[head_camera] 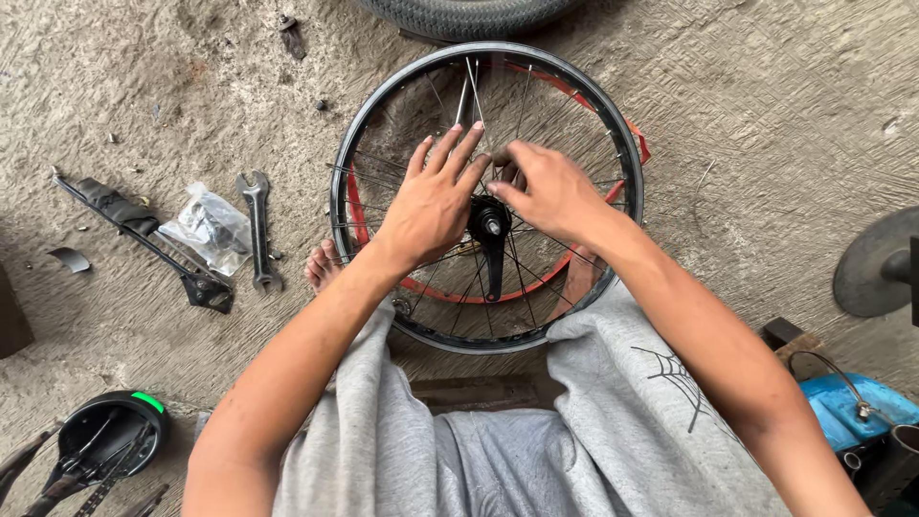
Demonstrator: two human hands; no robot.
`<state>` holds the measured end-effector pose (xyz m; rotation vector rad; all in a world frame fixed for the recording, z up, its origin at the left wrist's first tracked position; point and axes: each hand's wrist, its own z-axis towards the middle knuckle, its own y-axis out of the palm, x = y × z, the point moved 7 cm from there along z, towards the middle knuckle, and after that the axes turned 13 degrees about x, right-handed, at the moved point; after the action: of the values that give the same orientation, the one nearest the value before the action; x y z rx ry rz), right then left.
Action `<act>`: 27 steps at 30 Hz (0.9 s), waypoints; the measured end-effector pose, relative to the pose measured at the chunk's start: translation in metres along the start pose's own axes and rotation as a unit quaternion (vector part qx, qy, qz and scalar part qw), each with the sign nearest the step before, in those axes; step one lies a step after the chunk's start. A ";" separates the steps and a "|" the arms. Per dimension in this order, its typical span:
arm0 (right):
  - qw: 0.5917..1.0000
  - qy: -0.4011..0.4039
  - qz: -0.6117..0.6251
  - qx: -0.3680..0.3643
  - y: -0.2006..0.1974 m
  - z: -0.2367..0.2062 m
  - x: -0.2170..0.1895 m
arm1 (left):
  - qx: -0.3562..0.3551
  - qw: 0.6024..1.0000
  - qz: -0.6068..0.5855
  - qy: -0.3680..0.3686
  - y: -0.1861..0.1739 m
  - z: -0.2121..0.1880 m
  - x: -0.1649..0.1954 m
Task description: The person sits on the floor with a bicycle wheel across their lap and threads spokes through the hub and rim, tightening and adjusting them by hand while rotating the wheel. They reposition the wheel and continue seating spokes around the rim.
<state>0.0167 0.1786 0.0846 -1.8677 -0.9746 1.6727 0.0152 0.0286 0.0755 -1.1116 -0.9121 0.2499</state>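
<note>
The bike wheel [383, 124] lies flat on the ground in front of my knees, at 12 o'clock from me. It is round with a black rim, thin spokes and a red strip inside the rim. The hub [491, 225] sits in the middle and its axle points straight up at me. A black arm [494, 263] hangs from the hub, and its long side points to 6 o'clock.

My left hand [433, 203] rests on the spokes just beside the hub, at 9 o'clock from it. The fingers are spread and flat, pointing to 1 o'clock. It holds nothing. My right hand [548, 191] is at 2 o'clock from the hub. Its fingers are bent and pinched close together on a small part near the spokes. I cannot tell what the part is.

My bare toes [323, 265] peek out under the rim at 8 o'clock.

Out at 9 o'clock on the ground lie a grey wrench [258, 230], a clear crinkly plastic bag [209, 228] with small dark bits inside, and a long black bar [144, 230]. A black helmet [107, 438] with a green patch sits at 7 o'clock. A tyre [469, 13] lies at 12 o'clock past the wheel. A blue thing [852, 407] is at 4 o'clock.
</note>
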 end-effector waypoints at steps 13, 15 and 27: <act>0.948 0.171 0.267 -0.015 0.030 -0.005 0.041 | -0.061 0.997 0.044 0.030 -0.028 -0.003 -0.033; 0.948 0.176 0.265 -0.019 0.033 -0.006 0.045 | -0.037 0.996 0.063 0.050 -0.032 0.002 -0.028; 0.906 0.270 0.325 -0.022 0.027 -0.020 0.061 | 0.023 0.990 0.114 0.079 -0.027 0.012 -0.012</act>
<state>0.0430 0.2096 0.0280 -2.6714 -0.1568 1.2871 -0.0076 0.0174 0.0939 -1.1751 -0.6354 0.3628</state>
